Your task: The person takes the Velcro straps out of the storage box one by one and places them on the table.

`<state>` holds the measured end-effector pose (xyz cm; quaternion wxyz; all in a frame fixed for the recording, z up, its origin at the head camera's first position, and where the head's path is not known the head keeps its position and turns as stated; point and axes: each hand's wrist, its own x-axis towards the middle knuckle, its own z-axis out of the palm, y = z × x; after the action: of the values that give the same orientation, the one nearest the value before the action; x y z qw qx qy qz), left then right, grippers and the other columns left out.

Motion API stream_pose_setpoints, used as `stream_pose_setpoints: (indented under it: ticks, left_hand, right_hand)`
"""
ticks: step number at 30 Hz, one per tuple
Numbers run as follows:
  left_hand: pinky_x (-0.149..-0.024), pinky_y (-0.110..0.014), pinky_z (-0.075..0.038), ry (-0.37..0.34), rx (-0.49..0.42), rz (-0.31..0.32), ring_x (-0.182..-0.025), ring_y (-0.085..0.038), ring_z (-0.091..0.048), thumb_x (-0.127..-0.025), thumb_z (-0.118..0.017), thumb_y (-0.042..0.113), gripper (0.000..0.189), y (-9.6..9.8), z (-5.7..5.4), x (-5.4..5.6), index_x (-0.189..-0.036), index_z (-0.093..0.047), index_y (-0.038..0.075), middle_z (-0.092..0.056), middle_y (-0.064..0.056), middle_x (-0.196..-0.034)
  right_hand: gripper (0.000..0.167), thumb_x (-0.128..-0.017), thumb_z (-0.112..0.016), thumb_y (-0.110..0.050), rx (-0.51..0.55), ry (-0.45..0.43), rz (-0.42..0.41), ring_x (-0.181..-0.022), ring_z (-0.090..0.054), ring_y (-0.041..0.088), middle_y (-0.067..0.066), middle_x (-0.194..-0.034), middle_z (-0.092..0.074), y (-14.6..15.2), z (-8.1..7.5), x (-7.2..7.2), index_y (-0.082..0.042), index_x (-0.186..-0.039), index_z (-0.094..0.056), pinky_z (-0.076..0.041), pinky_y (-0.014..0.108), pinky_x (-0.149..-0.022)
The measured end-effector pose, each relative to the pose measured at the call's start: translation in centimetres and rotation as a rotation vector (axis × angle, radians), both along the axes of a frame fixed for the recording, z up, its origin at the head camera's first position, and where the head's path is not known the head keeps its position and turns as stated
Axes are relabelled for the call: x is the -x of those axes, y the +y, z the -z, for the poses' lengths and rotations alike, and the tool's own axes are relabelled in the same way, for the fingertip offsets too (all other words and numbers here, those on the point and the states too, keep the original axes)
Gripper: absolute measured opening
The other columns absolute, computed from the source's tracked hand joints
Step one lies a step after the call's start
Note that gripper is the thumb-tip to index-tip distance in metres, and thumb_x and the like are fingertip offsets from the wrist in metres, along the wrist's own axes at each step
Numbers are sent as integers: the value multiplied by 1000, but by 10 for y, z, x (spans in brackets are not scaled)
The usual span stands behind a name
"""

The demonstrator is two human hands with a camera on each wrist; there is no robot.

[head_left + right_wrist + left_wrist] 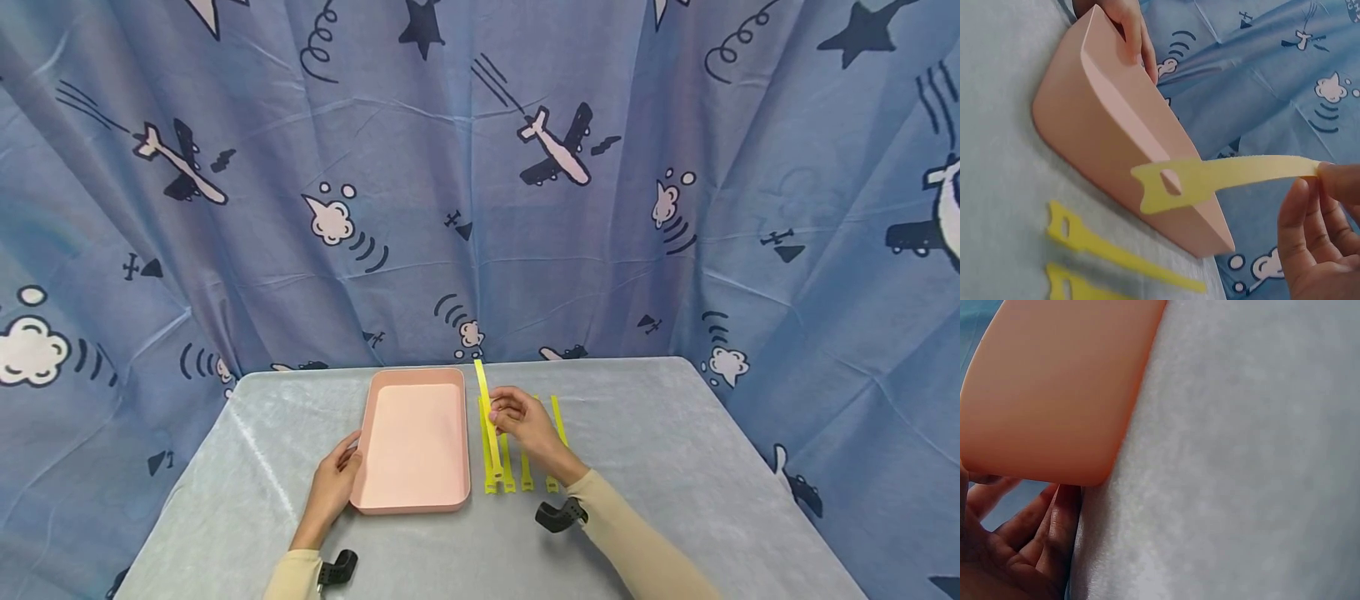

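My right hand (pixel 528 425) pinches a yellow hook-and-loop cable tie (pixel 1241 175) between thumb and fingertips. The tie is raised above the table, its slotted wide end pointing away from the fingers in the right wrist view. On the left, my left hand (pixel 333 483) holds the left edge of a shallow pink tray (pixel 411 504), fingers against the outer wall and thumb by the rim. The tray's floor shows no contents. Several more yellow cable ties (pixel 552 483) lie side by side right of the tray, partly hidden by my right hand and forearm.
A pale grey cloth covers the table (pixel 660 467). Behind the table's back edge hangs a blue curtain (pixel 375 167) with airplane and star prints. Each wrist wears a black band with a camera (pixel 561 515).
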<state>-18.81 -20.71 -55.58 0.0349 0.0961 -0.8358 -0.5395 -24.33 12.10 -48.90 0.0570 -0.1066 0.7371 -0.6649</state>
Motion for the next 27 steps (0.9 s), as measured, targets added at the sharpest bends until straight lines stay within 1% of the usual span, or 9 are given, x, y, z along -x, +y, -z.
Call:
stream_pose_setpoints:
  ticks: [2,5,9,12,15,19,21,24,27]
  left_hand:
    - [-105,-51,-46,-2,2,3,-126,-36,-56,-104,-47,20,44,0,0,0,-147,-47,16,-56,-23,-139]
    - [-105,-52,-46,2,7,5,-126,-37,-56,-104,-46,20,44,-1,-1,0,-148,-46,16,-56,-23,-138]
    - [-105,-52,-46,-1,6,12,-126,-37,-56,-104,-46,20,44,-1,-1,0,-148,-46,16,-56,-23,-139]
    - [-106,-52,-45,-11,3,17,-127,-36,-55,-104,-46,21,44,-1,-1,-1,-148,-46,17,-55,-23,-140]
    - [-106,-52,-45,-14,1,19,-127,-36,-55,-104,-46,20,44,-1,-1,-1,-148,-46,17,-55,-23,-140]
    - [-106,-52,-45,-14,0,17,-127,-36,-55,-104,-47,20,44,-1,0,0,-148,-46,17,-55,-23,-140]
    - [-106,-52,-45,-12,0,16,-127,-37,-55,-104,-47,20,44,-1,0,0,-148,-46,17,-55,-23,-140]
    - [-106,-52,-45,-7,0,17,-128,-37,-55,-104,-47,20,44,-1,-1,0,-148,-46,17,-55,-23,-140]
    - [-105,-51,-45,0,4,16,-127,-37,-55,-104,-47,20,44,-1,-1,-1,-148,-46,16,-56,-23,-140]
  right_hand:
    - [31,-94,-62,-1,1,-14,17,-81,-61,12,8,-102,-60,5,0,1,-5,-125,-57,-57,29,-73]
    - [33,-94,-62,-3,11,-31,31,-82,-62,12,12,-105,-59,14,2,2,-4,-126,-56,-57,29,-73]
    - [34,-96,-61,-6,18,-45,33,-86,-62,16,18,-111,-58,25,4,2,-3,-129,-53,-57,29,-76]
    - [34,-97,-60,-8,9,-57,49,-88,-61,15,16,-110,-58,33,5,2,-3,-130,-53,-57,29,-78]
    - [34,-97,-61,-10,-2,-67,80,-88,-61,13,11,-108,-59,41,7,2,-4,-129,-54,-57,30,-79]
    - [35,-96,-63,-12,2,-84,114,-90,-61,17,8,-106,-60,51,11,3,-4,-129,-54,-57,29,-78]
    - [35,-96,-63,-12,3,-88,126,-90,-60,16,6,-105,-60,57,14,4,-3,-129,-54,-56,28,-77]
    - [35,-96,-63,-12,0,-87,144,-88,-59,13,4,-104,-60,65,16,4,-2,-129,-53,-56,26,-76]
    - [35,-97,-62,-13,-8,-94,162,-88,-59,12,6,-105,-60,72,17,5,-2,-129,-53,-56,27,-76]
